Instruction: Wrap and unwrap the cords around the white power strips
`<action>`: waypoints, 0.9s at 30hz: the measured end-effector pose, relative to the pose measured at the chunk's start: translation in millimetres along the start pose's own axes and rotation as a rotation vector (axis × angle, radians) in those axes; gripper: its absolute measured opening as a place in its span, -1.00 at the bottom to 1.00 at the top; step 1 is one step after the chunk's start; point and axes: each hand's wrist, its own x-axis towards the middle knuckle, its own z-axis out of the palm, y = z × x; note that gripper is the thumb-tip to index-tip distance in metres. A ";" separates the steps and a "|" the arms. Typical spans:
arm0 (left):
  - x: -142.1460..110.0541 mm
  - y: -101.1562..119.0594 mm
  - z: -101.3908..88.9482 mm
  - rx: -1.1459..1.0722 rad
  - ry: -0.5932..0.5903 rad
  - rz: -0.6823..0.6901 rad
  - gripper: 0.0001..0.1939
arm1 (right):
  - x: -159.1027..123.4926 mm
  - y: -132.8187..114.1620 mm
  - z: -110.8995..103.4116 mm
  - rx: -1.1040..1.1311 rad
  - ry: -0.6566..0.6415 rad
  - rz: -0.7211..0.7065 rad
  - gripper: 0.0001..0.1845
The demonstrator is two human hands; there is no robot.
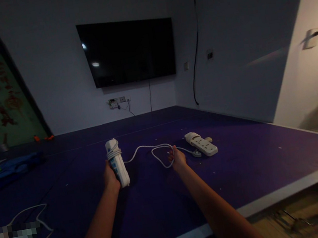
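Note:
My left hand [111,176] is wrapped round a white power strip [121,171], held up on end above the purple surface. Several turns of white cord [114,153] circle the strip's upper part. From there the loose cord [139,148] runs right to my right hand [177,158], whose fingers are closed on it, with a loop hanging beside them. The cord's plug [196,153] lies just past that hand. Close by on the right rests a second white power strip [206,145], its own cord wound round its far end.
The purple surface [168,214] has a pale front edge [268,200]. Blue cloth [18,167] lies at the left, near another thin white cable [44,221]. A television [130,51] hangs on the far wall above wall sockets [122,99]. A dark cable [196,48] dangles down the right wall.

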 end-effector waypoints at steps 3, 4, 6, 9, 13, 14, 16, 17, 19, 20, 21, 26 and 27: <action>-7.4 1.8 5.0 -0.053 -0.062 -0.096 -0.55 | 6.8 1.6 -4.4 -0.061 0.055 -0.056 -0.71; -10.2 2.1 5.9 -0.069 -0.078 -0.123 -0.55 | 8.4 0.9 -6.4 -0.088 0.076 -0.076 -0.73; -15.7 2.5 6.9 -0.084 -0.102 -0.159 -0.54 | 9.4 -2.2 -10.5 -0.141 0.115 -0.121 -0.72; -23.5 2.7 7.6 -0.065 -0.166 -0.162 -0.53 | 3.6 -7.9 -13.8 -0.492 0.189 -0.407 -0.58; -30.5 0.4 10.7 -0.043 -0.354 -0.187 -0.44 | -14.8 -9.5 -5.8 -1.103 -0.060 -0.946 -0.60; -31.5 -0.6 11.8 -0.042 -0.417 -0.199 -0.42 | -19.7 -8.2 -2.2 -1.178 -0.212 -1.037 -0.63; -32.5 -2.9 13.7 -0.027 -0.537 -0.211 -0.38 | -27.7 -4.2 4.9 -1.280 -0.517 -1.170 -0.65; -32.9 -3.8 14.3 -0.008 -0.589 -0.209 -0.37 | -30.4 -2.0 7.8 -1.315 -0.636 -1.211 -0.66; -33.9 -4.8 14.5 0.064 -0.675 -0.196 -0.37 | -33.0 1.3 11.3 -1.372 -0.758 -1.242 -0.68; -34.8 -4.8 14.0 0.107 -0.715 -0.184 -0.38 | -33.1 2.1 12.0 -1.405 -0.774 -1.235 -0.70; -36.1 -4.4 13.4 0.147 -0.752 -0.167 -0.38 | -32.7 2.1 12.2 -1.440 -0.777 -1.220 -0.73; -44.4 0.6 10.7 0.269 -0.816 -0.059 -0.39 | -33.8 -5.4 9.3 -1.534 -0.587 -1.091 -0.77; -46.0 1.8 10.9 0.288 -0.807 -0.044 -0.38 | -35.6 -6.9 8.7 -1.499 -0.499 -1.074 -0.77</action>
